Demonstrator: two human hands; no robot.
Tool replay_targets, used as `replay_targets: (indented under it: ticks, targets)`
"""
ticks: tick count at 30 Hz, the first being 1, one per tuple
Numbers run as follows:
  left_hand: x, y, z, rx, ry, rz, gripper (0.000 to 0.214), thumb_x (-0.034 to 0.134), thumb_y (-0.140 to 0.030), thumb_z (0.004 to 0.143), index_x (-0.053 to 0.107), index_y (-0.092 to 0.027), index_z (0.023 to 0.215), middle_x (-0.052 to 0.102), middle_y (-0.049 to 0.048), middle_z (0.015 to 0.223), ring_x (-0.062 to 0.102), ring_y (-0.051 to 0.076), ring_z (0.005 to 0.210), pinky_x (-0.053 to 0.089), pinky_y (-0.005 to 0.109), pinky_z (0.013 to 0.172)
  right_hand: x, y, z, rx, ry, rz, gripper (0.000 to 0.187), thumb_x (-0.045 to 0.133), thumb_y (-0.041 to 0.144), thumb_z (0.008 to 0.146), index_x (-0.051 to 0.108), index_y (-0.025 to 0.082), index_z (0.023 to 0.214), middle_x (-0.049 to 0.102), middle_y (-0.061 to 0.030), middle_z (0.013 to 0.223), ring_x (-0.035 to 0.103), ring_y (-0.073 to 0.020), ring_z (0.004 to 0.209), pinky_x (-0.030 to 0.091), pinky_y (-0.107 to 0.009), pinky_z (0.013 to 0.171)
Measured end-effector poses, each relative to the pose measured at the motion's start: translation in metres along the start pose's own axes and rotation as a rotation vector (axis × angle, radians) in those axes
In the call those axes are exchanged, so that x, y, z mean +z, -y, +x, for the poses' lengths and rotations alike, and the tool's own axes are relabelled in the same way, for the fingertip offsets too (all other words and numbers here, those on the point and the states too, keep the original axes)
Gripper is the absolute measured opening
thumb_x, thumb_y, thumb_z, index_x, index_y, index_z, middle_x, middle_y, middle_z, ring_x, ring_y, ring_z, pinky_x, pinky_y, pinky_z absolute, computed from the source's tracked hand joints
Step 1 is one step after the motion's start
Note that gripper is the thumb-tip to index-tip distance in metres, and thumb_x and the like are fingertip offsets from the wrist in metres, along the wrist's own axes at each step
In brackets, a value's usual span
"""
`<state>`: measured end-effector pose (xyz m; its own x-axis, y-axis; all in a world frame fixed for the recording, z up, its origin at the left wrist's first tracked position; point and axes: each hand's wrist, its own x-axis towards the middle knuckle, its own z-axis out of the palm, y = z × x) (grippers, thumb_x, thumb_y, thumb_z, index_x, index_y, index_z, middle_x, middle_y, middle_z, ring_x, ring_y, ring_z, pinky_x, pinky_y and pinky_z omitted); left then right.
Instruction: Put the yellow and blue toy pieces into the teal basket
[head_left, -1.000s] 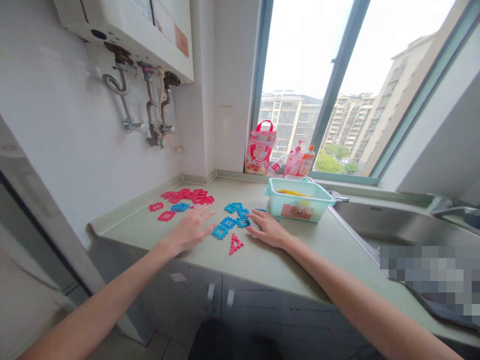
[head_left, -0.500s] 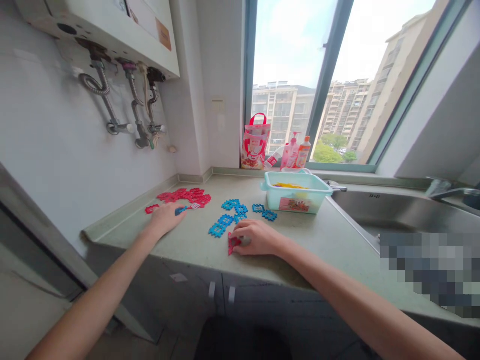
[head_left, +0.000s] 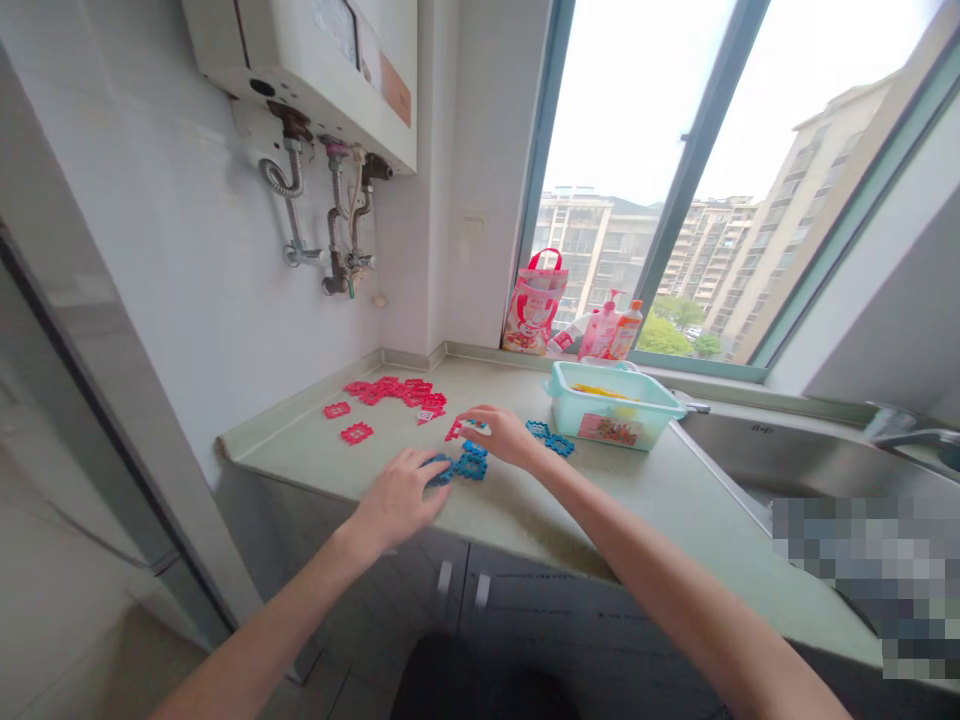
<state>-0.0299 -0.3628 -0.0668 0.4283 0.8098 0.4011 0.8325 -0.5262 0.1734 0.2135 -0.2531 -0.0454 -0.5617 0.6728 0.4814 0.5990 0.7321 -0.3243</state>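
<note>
My left hand [head_left: 394, 492] is near the counter's front edge, its fingers closed round a blue gear-edged plastic building piece [head_left: 439, 468]. My right hand [head_left: 501, 436] arches over the blue pieces, with a small red piece [head_left: 453, 429] pinched at its fingertips. Beneath and beside it lie more blue pieces [head_left: 472, 464], partly covered by its fingers. A spread of red pieces [head_left: 401, 388] lies toward the wall. Two red ones are apart from it, a farther piece [head_left: 337, 410] and a nearer piece [head_left: 356, 433].
A mint-green basket [head_left: 615, 428] with yellow pieces in it stands to the right, two blue pieces [head_left: 551, 438] beside it. Beyond is a steel sink [head_left: 757, 440]. A red-handled bag [head_left: 534, 312] and several bottles [head_left: 611, 330] stand by the window.
My left hand has moved right from the red spread to the blue pieces; a red piece now lies alone where it was. My right hand has moved the red piece up over the blue ones.
</note>
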Motion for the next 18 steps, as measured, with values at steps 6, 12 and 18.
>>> replay_targets:
  ticks: [6, 12, 18]
  targets:
    - [0.009, 0.009, 0.033, 0.132, 0.221, -0.136, 0.085, 0.071, -0.055, 0.092, 0.036, -0.036, 0.167, 0.020, 0.0092, 0.178, 0.022, 0.037, 0.163, 0.027, 0.057, 0.131, -0.008, -0.047, 0.003, 0.150, 0.133, -0.269, 0.051, 0.057, 0.058, 0.105, 0.065, 0.029, 0.147, 0.060, -0.0107, 0.155, 0.054, -0.0309, 0.145, 0.038, -0.051, 0.123]
    - [0.042, 0.013, 0.117, 0.228, 0.323, -0.201, 0.111, 0.061, -0.086, 0.083, 0.032, -0.022, 0.169, 0.015, 0.0199, 0.177, 0.013, 0.042, 0.164, 0.021, 0.064, 0.131, -0.035, -0.063, -0.071, 0.109, 0.165, -0.099, 0.055, 0.055, 0.050, 0.106, 0.060, 0.022, 0.153, 0.052, -0.0156, 0.162, 0.049, -0.0314, 0.150, 0.038, -0.048, 0.125]
    - [0.079, -0.014, 0.174, 0.417, 0.376, -0.256, 0.103, 0.069, -0.080, 0.082, 0.043, -0.023, 0.164, 0.037, 0.0190, 0.170, 0.035, 0.041, 0.158, 0.029, 0.061, 0.129, -0.052, -0.059, -0.107, 0.146, 0.046, 0.038, 0.054, 0.065, 0.051, 0.100, 0.066, 0.022, 0.145, 0.060, -0.0167, 0.153, 0.059, -0.0333, 0.140, 0.046, -0.049, 0.118]
